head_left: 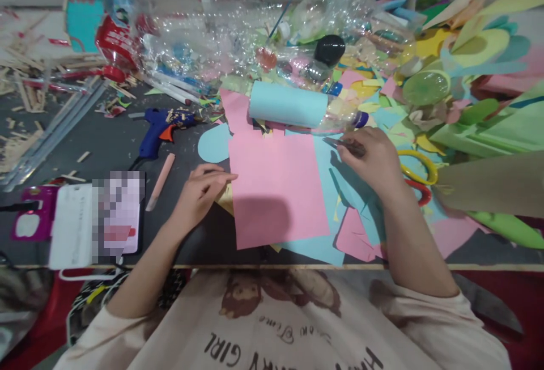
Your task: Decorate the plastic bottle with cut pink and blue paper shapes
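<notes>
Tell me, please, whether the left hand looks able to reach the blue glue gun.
Probably yes. The left hand rests at the pink paper sheet's edge, and the blue glue gun lies farther left on the dark table, with only a pink stick beside the path.

A craft worktable, littered with coloured paper scraps [429, 47], glue gun [159, 129], scissors [419, 174].

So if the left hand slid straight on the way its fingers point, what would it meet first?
The pink sheet: the left hand points to the right, and its fingers lie at that sheet's left edge, seemingly touching it.
</notes>
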The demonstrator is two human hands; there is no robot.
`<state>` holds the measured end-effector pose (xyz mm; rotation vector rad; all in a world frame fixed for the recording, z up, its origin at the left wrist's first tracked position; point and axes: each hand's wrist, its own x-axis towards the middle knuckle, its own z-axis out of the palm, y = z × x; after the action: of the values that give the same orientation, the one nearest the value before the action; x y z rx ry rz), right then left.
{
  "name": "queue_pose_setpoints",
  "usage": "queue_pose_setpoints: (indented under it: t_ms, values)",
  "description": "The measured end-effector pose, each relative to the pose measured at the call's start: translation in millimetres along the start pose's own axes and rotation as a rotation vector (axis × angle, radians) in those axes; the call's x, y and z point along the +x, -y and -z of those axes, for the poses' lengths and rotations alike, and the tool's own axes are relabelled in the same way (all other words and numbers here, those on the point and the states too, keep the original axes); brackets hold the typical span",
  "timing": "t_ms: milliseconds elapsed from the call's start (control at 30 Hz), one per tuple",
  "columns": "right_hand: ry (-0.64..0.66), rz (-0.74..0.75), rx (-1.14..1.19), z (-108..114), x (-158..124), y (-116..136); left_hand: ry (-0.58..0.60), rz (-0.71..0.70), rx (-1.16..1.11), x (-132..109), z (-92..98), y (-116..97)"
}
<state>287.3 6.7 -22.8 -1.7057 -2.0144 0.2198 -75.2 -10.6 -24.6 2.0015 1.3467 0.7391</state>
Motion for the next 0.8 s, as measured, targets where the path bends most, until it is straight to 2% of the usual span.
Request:
queue_pose_setpoints:
  t_ms: [100, 200, 267, 400, 500, 567, 667, 800]
  values:
    - [0.001, 0.046, 0.05, -6, -5, 21, -0.007, -0.027, 0.036, -5, -3.9, 1]
    - [0.121, 0.176, 0.126, -15, -10, 37, 0.032, -0.093, 0.073, -6, -9.8, -7]
    - [0.201, 0.212, 0.132, -21, -13, 41, 0.084, -0.1, 0.099, -8, -13.8, -16]
    - [0.33, 0.155, 0.071, -27, -14, 39, 0.172, -0.047, 0.208, -17, -27.5, -37]
    - [0.371, 0.13, 0.044, -27, -14, 38, 0.187, -0.155, 0.341, -28, -42.3, -50]
    - [0.375, 0.123, 0.037, -26, -14, 39, 0.146, -0.2, 0.428, -35, -50.3, -56]
    - [0.381, 0.124, 0.037, -24, -14, 40, 0.111, -0.218, 0.437, -39, -52.1, -55]
    - [0.368, 0.171, 0.04, -22, -13, 40, 0.12, -0.17, 0.349, -31, -31.6, -31]
